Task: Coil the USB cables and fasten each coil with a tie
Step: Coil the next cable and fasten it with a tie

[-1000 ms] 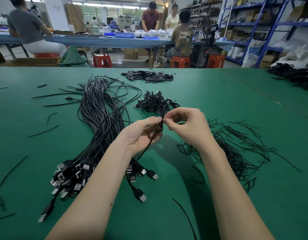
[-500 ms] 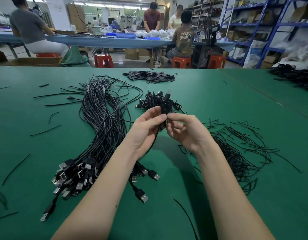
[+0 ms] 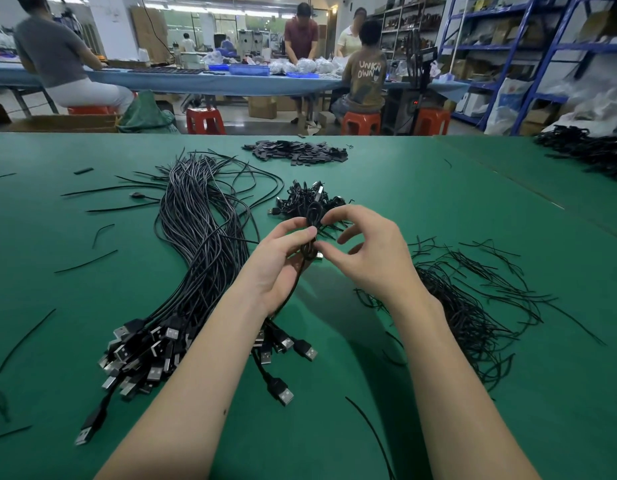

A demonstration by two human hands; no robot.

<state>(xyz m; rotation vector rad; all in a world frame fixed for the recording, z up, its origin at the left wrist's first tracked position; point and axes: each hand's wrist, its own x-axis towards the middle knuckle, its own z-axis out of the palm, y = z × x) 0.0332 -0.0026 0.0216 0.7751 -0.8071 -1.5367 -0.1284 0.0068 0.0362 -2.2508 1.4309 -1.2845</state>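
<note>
Left hand [image 3: 283, 258] pinching a small black coiled USB cable [image 3: 310, 233] upright between both hands, right hand [image 3: 366, 251] pinching its lower side, loose tail dropping toward the left wrist, finished black coils pile [image 3: 307, 199] just beyond.

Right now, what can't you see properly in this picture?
Head view only:
- The coil: the left hand and right hand cover part of it, so whether a tie is on it cannot be told.
- The finished coils: too tangled and small to count.
- The bundle of loose cables: the left forearm hides some plugs.
- The pile of ties: the right forearm hides its near side.
</note>
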